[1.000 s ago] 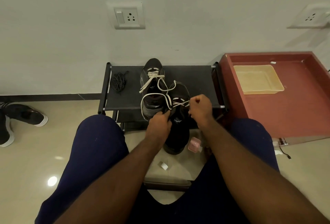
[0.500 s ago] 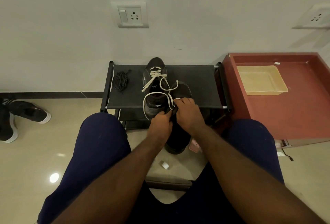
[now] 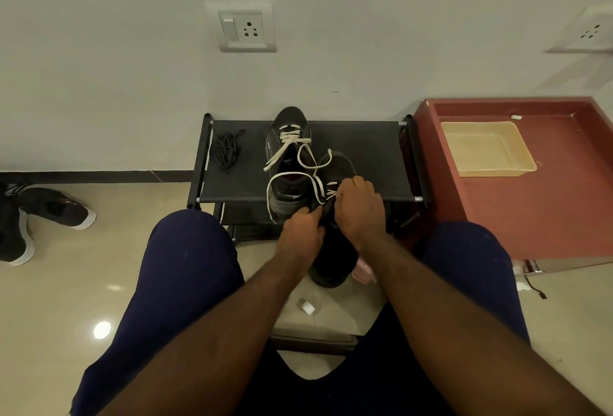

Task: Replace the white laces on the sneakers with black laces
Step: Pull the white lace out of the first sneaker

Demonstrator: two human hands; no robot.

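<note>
A person sits facing a black shoe rack (image 3: 365, 163) against the wall, knees spread, with both hands meeting over the near sneaker (image 3: 331, 259). This sneaker is tilted, its toe on the rack's near edge and its heel hanging down between the knees. The left hand (image 3: 300, 233) grips the sneaker's left side near the opening, fingers curled around the edge. The right hand (image 3: 360, 210) is closed over the upper part, its fingertips pinching a white lace (image 3: 319, 190) at the eyelets. From there the lace runs in a wide loose loop to the left, across the far sneaker (image 3: 288, 157), which stands on the rack with its toe toward the wall (its own white lacing is loosened and trails off to the left). A bundle of black laces (image 3: 227, 150) lies on the rack's left part, well apart from both hands. To the right stands a red cabinet (image 3: 547, 216) carrying a yellow tray (image 3: 487, 148). A pair of black shoes (image 3: 56, 208) with white soles lies on the floor at far left.
</note>
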